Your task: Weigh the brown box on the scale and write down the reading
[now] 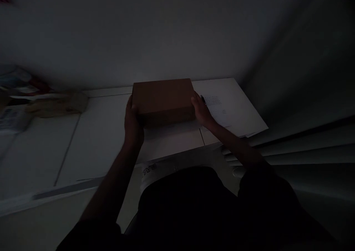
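Note:
A plain brown cardboard box [165, 97] is held between my two hands over the white table. My left hand [133, 121] grips its left end, thumb on the front edge. At the right end my right hand [201, 110] presses against the side, thumb near the top edge. The box's underside is in shadow, and whether it touches the table I cannot tell. Just right of my right hand, a dark pen-like object [203, 99] lies by a sheet of paper [217, 108] with rows of small marks.
The white table [102, 132] runs along a wall [155, 32]. Blurred items, among them a brownish package [57, 104], sit at its far left. Curtain-like folds [310, 140] hang on the right. The room is very dark.

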The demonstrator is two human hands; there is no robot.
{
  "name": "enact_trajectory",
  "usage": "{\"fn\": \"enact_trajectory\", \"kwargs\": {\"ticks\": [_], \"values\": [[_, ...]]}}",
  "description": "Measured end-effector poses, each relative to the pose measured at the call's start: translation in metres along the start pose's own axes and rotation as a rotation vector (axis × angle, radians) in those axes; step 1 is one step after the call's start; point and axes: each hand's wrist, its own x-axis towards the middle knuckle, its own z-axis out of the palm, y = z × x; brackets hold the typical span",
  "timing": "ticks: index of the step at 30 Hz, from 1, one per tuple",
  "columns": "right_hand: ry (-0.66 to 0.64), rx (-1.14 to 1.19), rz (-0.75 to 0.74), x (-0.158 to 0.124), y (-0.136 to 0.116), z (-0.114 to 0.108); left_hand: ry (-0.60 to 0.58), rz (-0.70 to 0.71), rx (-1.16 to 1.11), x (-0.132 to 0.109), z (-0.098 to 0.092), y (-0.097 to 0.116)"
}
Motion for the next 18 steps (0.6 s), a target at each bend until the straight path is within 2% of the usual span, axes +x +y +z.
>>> {"fn": "enact_trajectory", "kwargs": {"ticks": [4, 7, 9, 11, 12, 13, 15, 16, 17, 18], "values": [[-0.008, -0.017, -0.037, -0.001, -0.003, -0.002, 0.018, -0.022, -0.091, -0.002, 0.004, 0.005], [-0.046, -0.019, -0.069, 0.000, -0.004, -0.003, 0.008, 0.002, -0.055, -0.002, 0.002, 0.003], [-0.067, -0.016, -0.063, 0.001, -0.003, -0.005, 0.047, -0.047, -0.004, -0.001, -0.002, 0.000], [-0.007, -0.045, -0.038, 0.000, -0.002, -0.009, 0.108, -0.067, 0.095, 0.000, -0.007, 0.001], [0.057, -0.063, -0.052, -0.001, -0.003, -0.011, 0.137, -0.026, 0.158, -0.001, -0.009, 0.003], [0.136, -0.078, -0.097, -0.004, -0.005, -0.014, 0.145, 0.074, 0.216, -0.002, -0.011, 0.008], [0.275, -0.075, -0.288, -0.010, -0.013, -0.020, 0.150, 0.349, 0.302, -0.006, -0.015, 0.021], [0.301, -0.056, -0.404, -0.014, -0.020, -0.022, 0.146, 0.458, 0.308, -0.009, -0.017, 0.028], [0.279, -0.038, -0.495, -0.018, -0.027, -0.024, 0.139, 0.505, 0.296, -0.013, -0.019, 0.034], [0.203, -0.027, -0.571, -0.023, -0.034, -0.025, 0.100, 0.552, 0.279, -0.018, -0.022, 0.038]]}}
